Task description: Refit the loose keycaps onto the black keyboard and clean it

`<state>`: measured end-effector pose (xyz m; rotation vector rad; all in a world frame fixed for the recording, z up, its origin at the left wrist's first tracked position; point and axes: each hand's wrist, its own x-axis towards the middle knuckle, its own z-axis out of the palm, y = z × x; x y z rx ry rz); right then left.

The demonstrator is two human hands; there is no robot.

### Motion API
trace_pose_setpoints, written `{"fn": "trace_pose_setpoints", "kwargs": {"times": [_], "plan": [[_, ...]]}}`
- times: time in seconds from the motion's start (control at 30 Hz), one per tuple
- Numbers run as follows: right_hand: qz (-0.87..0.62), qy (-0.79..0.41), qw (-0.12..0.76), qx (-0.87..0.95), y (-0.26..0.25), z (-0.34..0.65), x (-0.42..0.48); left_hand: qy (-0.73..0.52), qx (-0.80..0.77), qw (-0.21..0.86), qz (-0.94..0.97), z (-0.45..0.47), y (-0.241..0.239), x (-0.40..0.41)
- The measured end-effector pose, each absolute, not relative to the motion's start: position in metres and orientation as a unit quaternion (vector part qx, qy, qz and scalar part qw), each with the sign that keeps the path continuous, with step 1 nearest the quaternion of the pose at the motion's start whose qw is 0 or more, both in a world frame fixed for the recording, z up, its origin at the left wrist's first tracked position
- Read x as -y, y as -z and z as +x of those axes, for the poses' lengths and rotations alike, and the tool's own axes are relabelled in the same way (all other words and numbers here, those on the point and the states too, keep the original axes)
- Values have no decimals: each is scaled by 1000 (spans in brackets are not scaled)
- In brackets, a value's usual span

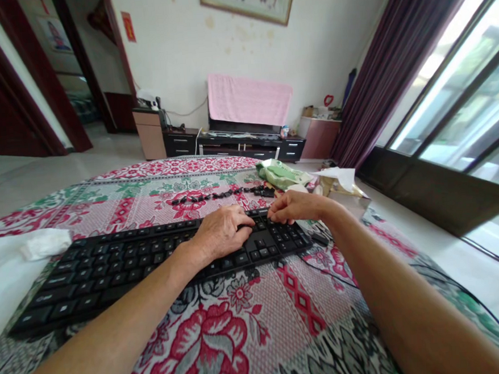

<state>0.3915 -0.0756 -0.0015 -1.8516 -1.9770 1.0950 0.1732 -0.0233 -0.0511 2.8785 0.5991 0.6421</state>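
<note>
Near the middle of the table [252,346], which carries a flowered cloth, a black keyboard [110,271] lies slanting from near left to far right. The left hand [221,234] rests palm down on its right part, fingers loosely curled over the keys and holding nothing. The right hand [296,206] sits at the keyboard's far right corner with its fingertips pinched together at the top row of keys; whether a keycap is between them is too small to tell. Just beyond the keyboard a row of loose black keycaps [222,195] lies on the cloth, and farther right are a green packet [283,174] and some crumpled paper [338,178]. A white tissue [46,243] lies at the near left.

To work this corner well, I judge the left hand should press down to steady the board while the right pinches squarely on one key, moving straight up or down, not sideways, so that neighbouring keys are not disturbed.
</note>
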Motion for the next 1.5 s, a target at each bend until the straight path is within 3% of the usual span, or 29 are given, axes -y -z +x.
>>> {"fn": "trace_pose_setpoints", "kwargs": {"times": [0.6, 1.5], "plan": [[-610, -341, 36, 715, 1, 386, 68, -200, -209, 74, 954, 173, 48, 25], [-620, -385, 90, 678, 7, 395, 68, -204, -204, 65, 955, 174, 48, 26]]}}
